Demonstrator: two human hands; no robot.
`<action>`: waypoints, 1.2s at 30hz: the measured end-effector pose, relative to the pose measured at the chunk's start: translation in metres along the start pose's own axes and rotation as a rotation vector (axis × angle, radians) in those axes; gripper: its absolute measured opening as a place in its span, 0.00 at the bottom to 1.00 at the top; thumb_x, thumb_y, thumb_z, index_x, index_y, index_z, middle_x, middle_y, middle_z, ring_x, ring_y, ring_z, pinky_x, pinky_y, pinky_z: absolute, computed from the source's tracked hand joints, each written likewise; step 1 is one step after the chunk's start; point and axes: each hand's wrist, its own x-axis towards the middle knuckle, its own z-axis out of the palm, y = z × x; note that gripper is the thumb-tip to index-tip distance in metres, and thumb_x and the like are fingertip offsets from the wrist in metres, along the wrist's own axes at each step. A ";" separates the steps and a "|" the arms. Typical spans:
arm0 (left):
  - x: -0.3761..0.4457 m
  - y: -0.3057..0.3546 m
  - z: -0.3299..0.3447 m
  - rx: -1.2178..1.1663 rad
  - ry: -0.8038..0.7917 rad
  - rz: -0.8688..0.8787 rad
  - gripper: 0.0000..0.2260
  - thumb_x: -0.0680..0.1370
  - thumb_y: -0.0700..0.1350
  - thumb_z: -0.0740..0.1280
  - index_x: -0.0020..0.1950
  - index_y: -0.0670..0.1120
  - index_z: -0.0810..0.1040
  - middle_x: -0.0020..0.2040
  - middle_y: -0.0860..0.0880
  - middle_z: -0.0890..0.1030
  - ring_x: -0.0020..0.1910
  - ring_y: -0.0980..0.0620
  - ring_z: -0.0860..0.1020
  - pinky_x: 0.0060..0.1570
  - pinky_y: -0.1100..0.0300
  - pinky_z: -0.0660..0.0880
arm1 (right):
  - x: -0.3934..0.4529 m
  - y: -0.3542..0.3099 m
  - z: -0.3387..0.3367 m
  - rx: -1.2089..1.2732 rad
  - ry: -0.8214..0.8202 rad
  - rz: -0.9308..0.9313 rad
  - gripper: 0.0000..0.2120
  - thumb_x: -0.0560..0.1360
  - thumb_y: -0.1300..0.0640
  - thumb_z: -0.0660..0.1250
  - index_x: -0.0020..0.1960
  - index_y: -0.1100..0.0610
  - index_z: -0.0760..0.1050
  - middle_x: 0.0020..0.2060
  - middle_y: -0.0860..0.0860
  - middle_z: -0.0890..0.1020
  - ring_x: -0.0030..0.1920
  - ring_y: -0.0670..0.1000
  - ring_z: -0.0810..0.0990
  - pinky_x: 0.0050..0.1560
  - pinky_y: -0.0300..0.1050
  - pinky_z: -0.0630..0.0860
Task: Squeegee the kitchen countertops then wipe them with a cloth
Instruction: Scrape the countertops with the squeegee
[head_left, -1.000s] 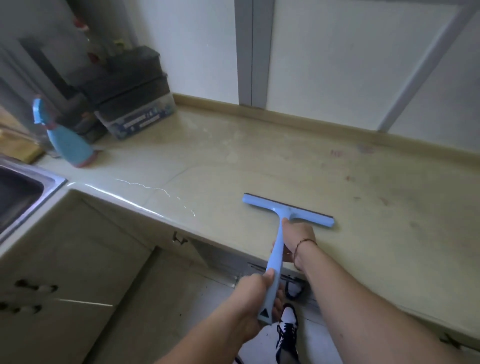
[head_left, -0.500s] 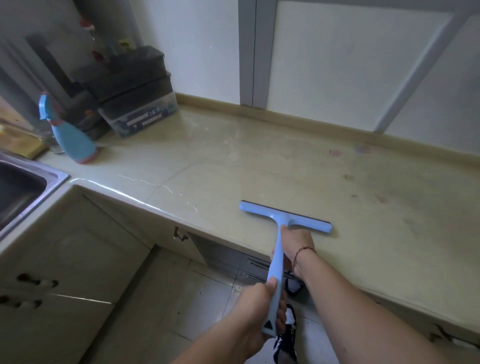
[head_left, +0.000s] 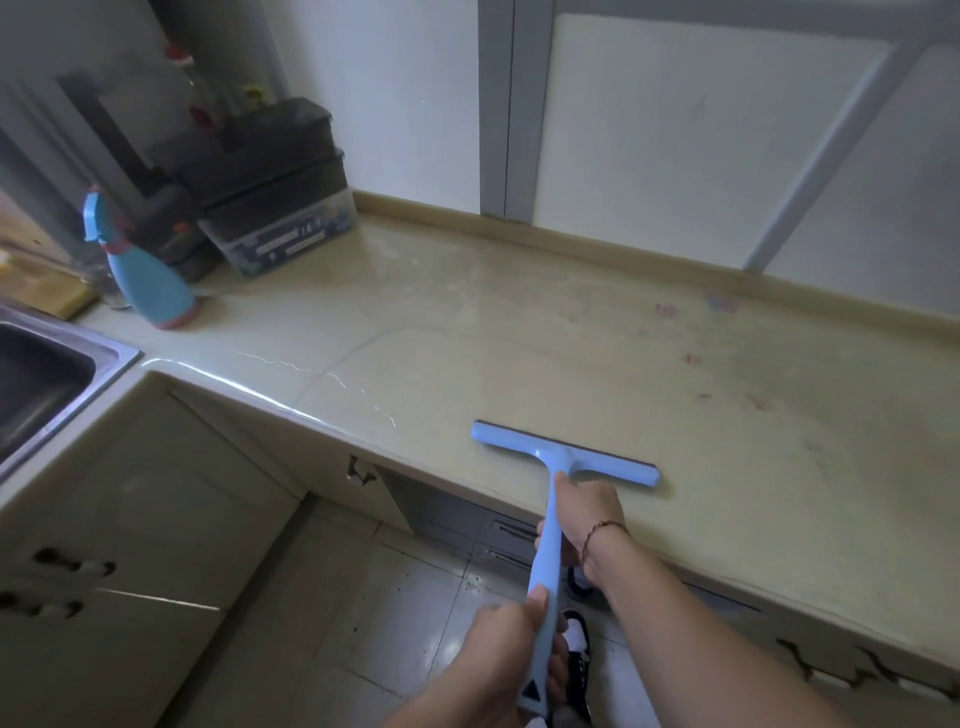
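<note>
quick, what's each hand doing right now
Left hand: closed around the lower end of the blue squeegee handle.
Right hand: closed around the same handle, just below the blade.

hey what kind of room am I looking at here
Most likely a home kitchen. A steel sink is set into an L-shaped countertop with cabinet doors below, and a blue spray bottle stands near the corner. Both hands grip a blue squeegee on the counter.

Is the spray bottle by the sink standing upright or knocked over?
Upright. The spray bottle stands on its pink base on the countertop, trigger head at the top, next to the sink.
</note>
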 end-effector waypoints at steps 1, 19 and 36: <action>0.000 -0.002 -0.003 0.009 0.003 -0.009 0.17 0.82 0.49 0.60 0.43 0.36 0.75 0.29 0.43 0.71 0.23 0.50 0.68 0.27 0.63 0.63 | 0.000 0.004 0.001 -0.005 -0.008 0.002 0.14 0.77 0.53 0.59 0.45 0.65 0.73 0.41 0.67 0.82 0.25 0.59 0.80 0.27 0.45 0.77; -0.018 0.006 0.028 -0.005 -0.040 0.051 0.17 0.83 0.47 0.58 0.45 0.33 0.73 0.27 0.42 0.72 0.22 0.49 0.69 0.26 0.64 0.65 | -0.010 -0.002 -0.029 0.131 -0.121 -0.075 0.16 0.80 0.52 0.60 0.42 0.64 0.73 0.29 0.61 0.78 0.22 0.55 0.76 0.23 0.40 0.73; 0.117 0.142 0.326 0.111 -0.146 0.130 0.16 0.83 0.48 0.57 0.46 0.36 0.75 0.40 0.41 0.79 0.38 0.47 0.80 0.32 0.58 0.80 | 0.230 -0.157 -0.260 0.207 -0.059 -0.206 0.16 0.82 0.53 0.59 0.38 0.59 0.72 0.32 0.57 0.77 0.29 0.55 0.78 0.29 0.43 0.75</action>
